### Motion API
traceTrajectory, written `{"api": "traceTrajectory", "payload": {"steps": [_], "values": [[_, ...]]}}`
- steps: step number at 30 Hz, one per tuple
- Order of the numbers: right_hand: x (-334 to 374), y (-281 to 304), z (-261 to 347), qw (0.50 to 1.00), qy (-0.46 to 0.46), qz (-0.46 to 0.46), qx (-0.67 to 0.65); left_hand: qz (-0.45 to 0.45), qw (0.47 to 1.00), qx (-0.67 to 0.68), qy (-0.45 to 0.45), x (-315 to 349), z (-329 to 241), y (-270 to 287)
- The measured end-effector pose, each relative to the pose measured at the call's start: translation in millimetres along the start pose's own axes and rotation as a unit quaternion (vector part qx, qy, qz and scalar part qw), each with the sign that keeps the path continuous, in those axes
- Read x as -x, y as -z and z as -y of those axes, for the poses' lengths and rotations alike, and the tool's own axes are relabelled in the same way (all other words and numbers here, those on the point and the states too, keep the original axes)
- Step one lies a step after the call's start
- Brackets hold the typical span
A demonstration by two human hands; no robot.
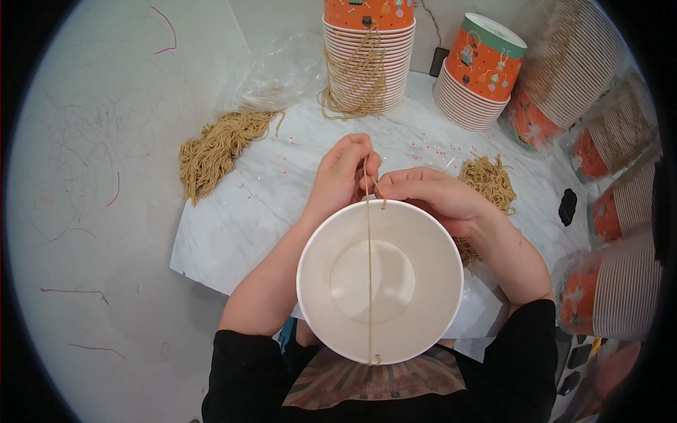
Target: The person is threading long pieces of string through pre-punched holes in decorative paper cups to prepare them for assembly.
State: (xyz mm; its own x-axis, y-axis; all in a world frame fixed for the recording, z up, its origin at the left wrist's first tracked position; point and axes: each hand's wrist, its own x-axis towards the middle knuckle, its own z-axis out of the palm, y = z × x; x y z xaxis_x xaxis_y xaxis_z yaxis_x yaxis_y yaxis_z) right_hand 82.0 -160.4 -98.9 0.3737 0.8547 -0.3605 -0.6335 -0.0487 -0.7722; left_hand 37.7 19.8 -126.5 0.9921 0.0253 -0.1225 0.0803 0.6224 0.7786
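Left hand and right hand pinching tan cord at far rim of white paper bucket; cord bundle just beyond right.

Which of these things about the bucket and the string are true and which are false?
1. A string runs across the mouth of the white bucket. True.
2. The left hand pinches the string at the bucket's far rim. True.
3. The bucket is full of beads. False: it is empty inside.
4. The right hand rests on the cup stack. False: it is at the bucket's far rim, beside the left hand.
5. A string bundle lies on the table to the left. True.
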Motion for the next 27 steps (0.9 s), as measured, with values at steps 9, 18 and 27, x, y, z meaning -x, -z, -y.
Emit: {"api": "traceTrajectory", "payload": {"steps": [9, 18, 27], "values": [[-5.4, 12.0, -2.3, 0.999, 0.006, 0.01, -0.049, -0.023, 0.995, 0.011, -0.092, -2.4, 4.4, 5.1], [1.1, 2.4, 2.4, 0.999, 0.001, -0.046, -0.015, -0.043, 0.992, 0.0, -0.116, -4.0, 1.9, 5.6], [65.8, -4.7, 57.4, 0.832, 0.283, -0.055, 0.474, -0.074, 0.994, -0.007, -0.085, -8.7, -4.3, 15.4]]}}
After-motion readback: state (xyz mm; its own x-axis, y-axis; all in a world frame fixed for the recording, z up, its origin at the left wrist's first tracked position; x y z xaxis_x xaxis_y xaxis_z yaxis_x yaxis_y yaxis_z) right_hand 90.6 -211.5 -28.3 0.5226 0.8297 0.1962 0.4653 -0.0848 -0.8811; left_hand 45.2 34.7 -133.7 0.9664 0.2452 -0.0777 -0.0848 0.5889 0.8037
